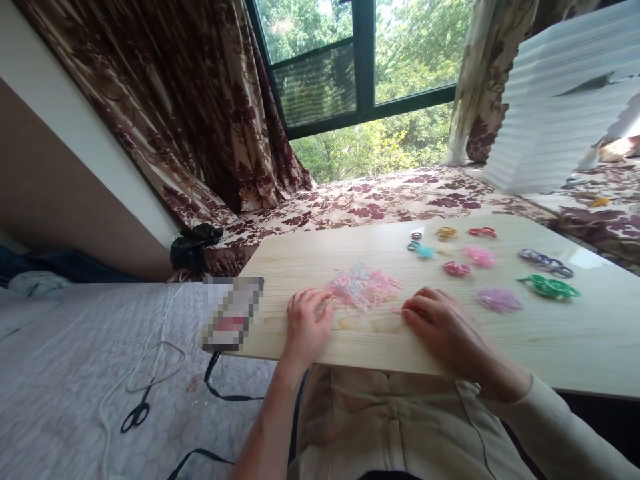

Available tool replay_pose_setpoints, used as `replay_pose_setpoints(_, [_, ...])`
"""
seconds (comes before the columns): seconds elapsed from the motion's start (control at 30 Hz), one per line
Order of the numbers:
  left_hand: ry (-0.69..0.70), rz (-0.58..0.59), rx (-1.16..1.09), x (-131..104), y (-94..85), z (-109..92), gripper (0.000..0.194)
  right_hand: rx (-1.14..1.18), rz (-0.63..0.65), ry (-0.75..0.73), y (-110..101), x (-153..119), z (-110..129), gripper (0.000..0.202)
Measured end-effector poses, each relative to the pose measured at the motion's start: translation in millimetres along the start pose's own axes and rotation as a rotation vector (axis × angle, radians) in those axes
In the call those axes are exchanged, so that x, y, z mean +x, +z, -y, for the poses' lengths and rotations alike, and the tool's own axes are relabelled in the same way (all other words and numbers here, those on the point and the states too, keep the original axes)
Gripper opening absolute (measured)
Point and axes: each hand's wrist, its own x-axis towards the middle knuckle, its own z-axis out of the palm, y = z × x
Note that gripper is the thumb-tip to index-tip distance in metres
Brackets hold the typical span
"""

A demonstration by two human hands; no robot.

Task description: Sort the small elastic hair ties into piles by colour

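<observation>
A loose pile of thin pink strips, with some pale blue ones mixed in, lies on the wooden tabletop. My left hand rests at the pile's left edge, its fingers bent downward and the thumb apart, touching or almost touching the strips. To the right of the pile, my right hand is closed in a pinch low over the board. A bit of pink strip pokes out at its fingertips; the rest is hidden by the fingers.
Right of my hands lie sorted clusters: purple strips, pink strips, green loops, dark rings, red loops and yellow loops. A blurred-out phone-like object sits at the left edge. Scissors lie on the bed.
</observation>
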Motion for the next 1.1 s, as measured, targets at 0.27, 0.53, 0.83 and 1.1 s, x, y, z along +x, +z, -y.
replay_pose_setpoints(0.27, [0.0,-0.007,-0.011,-0.9,0.6,0.1,0.018,0.033,-0.008,-0.035,-2.3,-0.8,0.1,0.028])
replay_pose_setpoints(0.53, [-0.013,-0.006,-0.013,-0.7,0.8,-0.7,0.018,-0.001,-0.065,0.015,-0.2,-3.0,0.0,0.03])
replay_pose_setpoints(0.83, [-0.02,-0.017,-0.011,-0.6,1.0,-0.3,0.017,-0.005,-0.038,0.065,-1.9,-3.2,1.1,0.021])
replay_pose_setpoints(1.1, [-0.013,-0.007,-0.003,-0.8,-0.1,-1.9,0.017,-0.049,-0.009,0.029,-1.2,-3.6,-1.0,0.028])
